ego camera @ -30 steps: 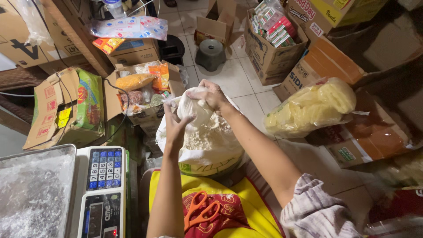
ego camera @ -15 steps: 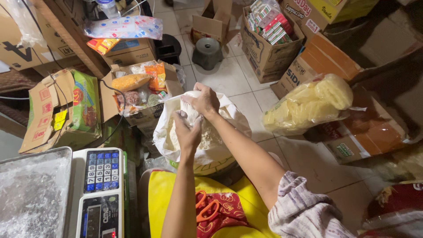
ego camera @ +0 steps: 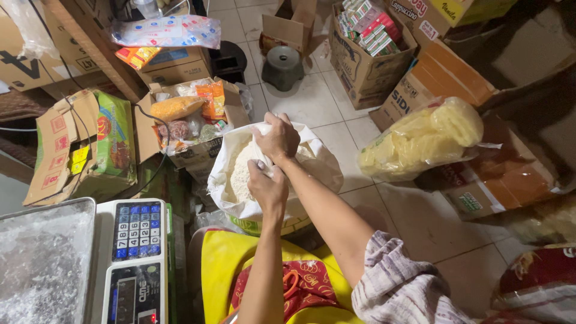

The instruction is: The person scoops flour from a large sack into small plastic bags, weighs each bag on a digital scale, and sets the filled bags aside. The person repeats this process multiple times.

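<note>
White plastic sack (ego camera: 312, 162) of pale powder, stood on the floor at centre, just beyond the yellow stool (ego camera: 234, 264): mouth still open and untied, rim clenched by the right hand (ego camera: 277, 139) at the far edge and by the left hand (ego camera: 267, 189) at the near edge.

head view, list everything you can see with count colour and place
plastic sack: one, white, centre floor, pale powder inside
weighing scale: one, white with blue keypad, lower left
metal tray: one, silver, far lower left
clear bag of crackers: one, pale yellow, right, on boxes
cardboard boxes: several, brown, around the floor
open carton of snack packets: one, brown, left of sack
small stool: one, grey-green, top centre
left hand: one, gripping the sack's near rim
right hand: one, bunching the sack's far rim
</note>
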